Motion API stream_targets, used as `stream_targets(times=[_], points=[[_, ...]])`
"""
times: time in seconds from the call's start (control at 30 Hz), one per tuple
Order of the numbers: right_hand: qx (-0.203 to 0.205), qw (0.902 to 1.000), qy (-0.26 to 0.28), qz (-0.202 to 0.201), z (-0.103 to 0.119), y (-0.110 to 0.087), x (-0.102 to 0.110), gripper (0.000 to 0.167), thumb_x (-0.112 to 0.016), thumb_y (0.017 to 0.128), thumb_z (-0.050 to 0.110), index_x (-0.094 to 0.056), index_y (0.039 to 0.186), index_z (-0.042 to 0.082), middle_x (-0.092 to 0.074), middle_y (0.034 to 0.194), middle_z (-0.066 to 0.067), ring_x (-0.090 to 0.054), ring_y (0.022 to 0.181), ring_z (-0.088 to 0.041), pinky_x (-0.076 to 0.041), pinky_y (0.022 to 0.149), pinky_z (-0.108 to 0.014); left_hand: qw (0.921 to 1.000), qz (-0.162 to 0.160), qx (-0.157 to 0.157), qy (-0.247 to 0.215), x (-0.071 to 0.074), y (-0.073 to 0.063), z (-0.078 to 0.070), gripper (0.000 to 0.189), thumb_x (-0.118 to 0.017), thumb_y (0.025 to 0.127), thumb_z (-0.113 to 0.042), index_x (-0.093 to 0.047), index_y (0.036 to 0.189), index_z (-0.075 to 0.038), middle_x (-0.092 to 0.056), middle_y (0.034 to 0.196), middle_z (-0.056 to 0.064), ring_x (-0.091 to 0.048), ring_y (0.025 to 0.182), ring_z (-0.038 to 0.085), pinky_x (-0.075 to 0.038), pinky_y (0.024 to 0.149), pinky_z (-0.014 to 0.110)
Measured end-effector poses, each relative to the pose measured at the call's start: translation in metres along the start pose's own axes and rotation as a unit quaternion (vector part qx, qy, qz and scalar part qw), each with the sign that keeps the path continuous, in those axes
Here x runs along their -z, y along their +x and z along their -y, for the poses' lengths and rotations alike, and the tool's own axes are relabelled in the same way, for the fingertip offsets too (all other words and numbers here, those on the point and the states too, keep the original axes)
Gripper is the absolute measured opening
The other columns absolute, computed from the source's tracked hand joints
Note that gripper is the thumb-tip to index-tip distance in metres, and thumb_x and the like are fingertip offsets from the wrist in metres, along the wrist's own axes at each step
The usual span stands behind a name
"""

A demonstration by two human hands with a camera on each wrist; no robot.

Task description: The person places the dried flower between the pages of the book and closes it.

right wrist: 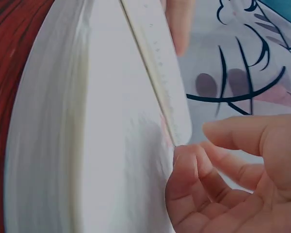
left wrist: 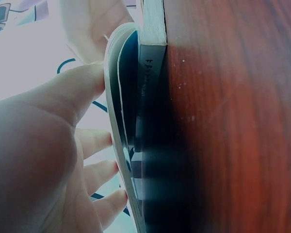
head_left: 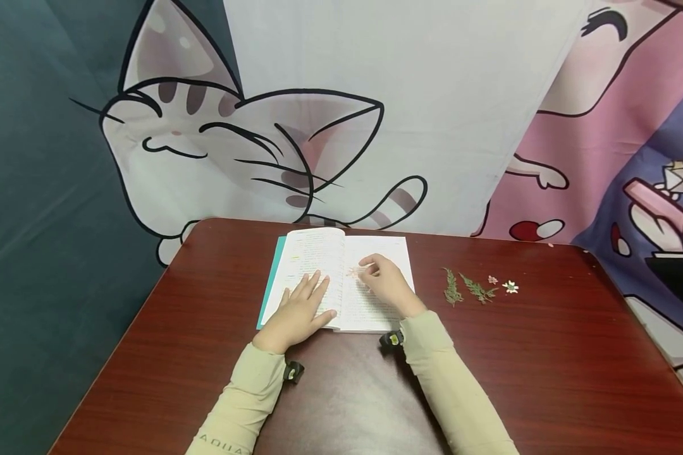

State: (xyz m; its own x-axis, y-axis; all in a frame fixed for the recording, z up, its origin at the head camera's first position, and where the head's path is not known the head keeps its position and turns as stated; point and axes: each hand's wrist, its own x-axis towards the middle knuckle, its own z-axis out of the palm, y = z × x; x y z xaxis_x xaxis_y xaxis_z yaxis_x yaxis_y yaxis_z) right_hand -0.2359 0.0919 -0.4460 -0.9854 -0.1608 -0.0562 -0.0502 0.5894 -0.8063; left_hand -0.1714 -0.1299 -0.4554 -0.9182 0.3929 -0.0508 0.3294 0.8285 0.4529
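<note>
An open book [head_left: 313,253] with a teal cover lies on the table. My left hand [head_left: 296,317] rests on its left page, fingers spread and nearly straight, thumb near the lower gutter. Over the right page [head_left: 370,319], my right hand [head_left: 388,285] has its fingers loosely bent. In the right wrist view the thumb stands apart from the fingers, whose tips are at the page, and nothing shows between them. A small pinkish flower [head_left: 352,272] lies by the gutter, just left of the right fingertips and partly hidden by them.
Right of the book on the brown table [head_left: 546,354] lie two green fern-like sprigs, one upright [head_left: 451,287] and one slanted [head_left: 478,288]. Beside them are a small pink flower [head_left: 492,279] and a white flower [head_left: 510,287]. A cartoon-printed cloth [head_left: 432,95] hangs behind the table.
</note>
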Motion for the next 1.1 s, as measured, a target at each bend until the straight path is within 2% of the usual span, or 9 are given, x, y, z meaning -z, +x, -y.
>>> stream_targets(times=[0.17, 0.3, 0.5, 0.73, 0.87, 1.1], points=[[0.044, 0.9986, -0.027, 0.005, -0.002, -0.015, 0.021, 0.016, -0.064, 0.098, 0.013, -0.069, 0.111, 0.008, -0.064, 0.093, -0.006, -0.063, 0.084, -0.019, -0.051, 0.072, -0.033, 1.0, 0.0, 0.0, -0.004, 0.0, -0.001, 0.0, 0.073, -0.055, 0.104, -0.045, -0.029, 0.161, -0.007, -0.018, 0.168, 0.015, -0.013, 0.154, 0.038, -0.013, 0.116, 0.07], [0.11, 0.9909, -0.077, 0.012, -0.008, -0.029, 0.038, 0.011, -0.067, 0.096, 0.012, -0.07, 0.105, 0.007, -0.066, 0.092, -0.005, -0.063, 0.081, -0.019, -0.052, 0.075, -0.037, 1.0, 0.0, -0.003, -0.005, 0.001, -0.002, 0.0, 0.073, -0.055, 0.104, -0.045, -0.028, 0.161, -0.008, -0.018, 0.168, 0.015, -0.012, 0.154, 0.038, -0.013, 0.116, 0.07], [0.196, 0.9713, -0.134, 0.018, -0.024, -0.049, 0.053, 0.01, -0.071, 0.092, 0.01, -0.07, 0.102, 0.006, -0.064, 0.095, -0.005, -0.062, 0.082, -0.019, -0.053, 0.074, -0.036, 0.9999, 0.014, 0.001, 0.003, 0.001, -0.001, 0.001, 0.075, -0.053, 0.104, -0.048, -0.025, 0.162, -0.01, -0.014, 0.169, 0.012, -0.01, 0.155, 0.035, -0.013, 0.118, 0.068], [0.284, 0.9365, -0.202, 0.039, -0.034, -0.067, 0.053, 0.02, -0.081, 0.086, 0.015, -0.07, 0.1, 0.007, -0.062, 0.096, -0.004, -0.059, 0.085, -0.019, -0.052, 0.078, -0.037, 0.9999, 0.017, 0.003, 0.003, 0.003, 0.0, 0.001, 0.075, -0.052, 0.104, -0.048, -0.025, 0.162, -0.01, -0.013, 0.169, 0.012, -0.009, 0.155, 0.035, -0.012, 0.118, 0.068], [0.304, 0.923, -0.232, 0.04, -0.036, -0.075, 0.051, 0.03, -0.088, 0.079, 0.02, -0.069, 0.1, 0.009, -0.06, 0.096, -0.002, -0.054, 0.084, -0.016, -0.049, 0.074, -0.034, 0.9999, 0.016, 0.003, 0.005, 0.003, 0.0, 0.001, 0.075, -0.052, 0.104, -0.049, -0.025, 0.162, -0.01, -0.013, 0.169, 0.012, -0.008, 0.156, 0.034, -0.012, 0.118, 0.068], [0.301, 0.9186, -0.256, 0.019, -0.038, -0.08, 0.049, 0.033, -0.09, 0.076, 0.019, -0.069, 0.099, 0.011, -0.057, 0.092, 0.001, -0.049, 0.08, -0.013, -0.046, 0.064, -0.029, 0.9998, 0.018, 0.006, 0.003, 0.002, -0.001, 0.001, 0.075, -0.052, 0.104, -0.049, -0.024, 0.162, -0.011, -0.012, 0.169, 0.012, -0.007, 0.156, 0.034, -0.011, 0.118, 0.068]])
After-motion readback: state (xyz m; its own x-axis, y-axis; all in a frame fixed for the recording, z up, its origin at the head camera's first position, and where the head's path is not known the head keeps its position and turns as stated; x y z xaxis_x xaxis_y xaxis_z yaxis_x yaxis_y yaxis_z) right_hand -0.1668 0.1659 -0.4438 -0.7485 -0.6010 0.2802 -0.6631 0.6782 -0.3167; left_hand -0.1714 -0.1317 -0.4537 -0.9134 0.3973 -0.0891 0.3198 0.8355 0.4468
